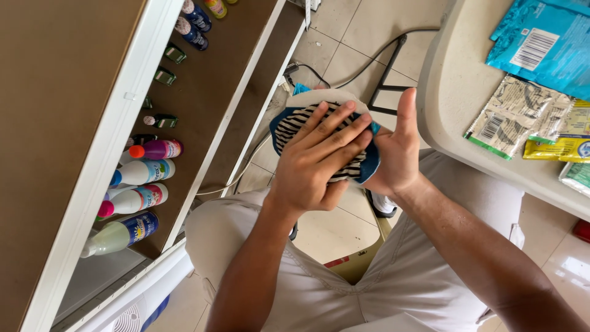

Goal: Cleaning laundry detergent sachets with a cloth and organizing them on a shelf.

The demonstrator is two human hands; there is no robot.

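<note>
The left hand (316, 161) lies flat with its fingers spread over a striped cloth item (307, 126), pressing it down from above. The right hand (393, 154) is under and beside the same item; its thumb stands straight up and its palm supports the blue edge at the right. If the right fingers are curled around the fabric below, I cannot tell, because the cloth and the left hand hide them.

The item sits in the upper middle of the frame, held in the air above the person's lap, between the shelf (203, 92) at the left and the pale table (455, 92) at the right. It has dark and white stripes, a blue border and a pale rounded part at the top.

What could go wrong: the item rests on nothing, only between two palms. If the left hand lifts or slides, I think the soft fabric can unfold or slip off the right palm and fall to the tiled floor (344, 37), near the black cable (369, 58). The grip is by pressure, not by pinching, so it looks weak to me.

Its long axis seems to run from the lower right to the upper left of the frame, and the pale rounded end points up and left. This is only a judgement, since much of the item is covered
</note>
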